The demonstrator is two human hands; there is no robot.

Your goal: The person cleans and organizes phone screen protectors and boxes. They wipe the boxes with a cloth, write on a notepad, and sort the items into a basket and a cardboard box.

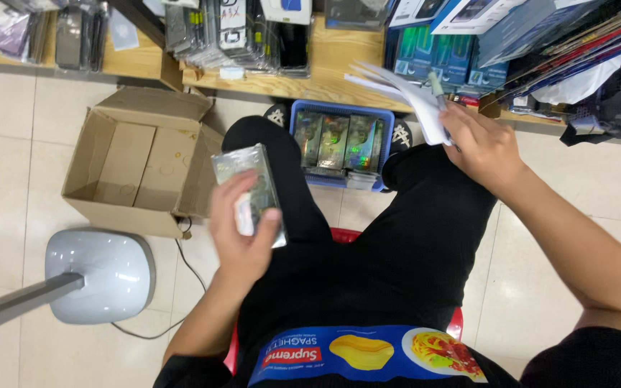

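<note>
I'm looking straight down over black-trousered legs on a red plastic stool. My left hand is closed around a clear, glossy rectangular packet with a shimmering foil face and a small white tag under the thumb; the grip is firm, fingers wrapped over its lower half, and the packet is tilted above the left thigh. My right hand is up by the shelf edge, clenched on a fanned sheaf of white paper slips that sticks out to the upper left.

Between the feet, on the tiled floor, sits a blue plastic basket with more foil-faced clear packets stood in a row inside it. Just left of the left knee lies an open brown cardboard box, flaps out. Lower left is a rounded grey lamp base with a dark cable trailing from it. Along the top runs a wooden shelf carrying clear-sleeved phone cases and teal and blue boxes. A blue label band with yellow and red food pictures is at the bottom edge.
</note>
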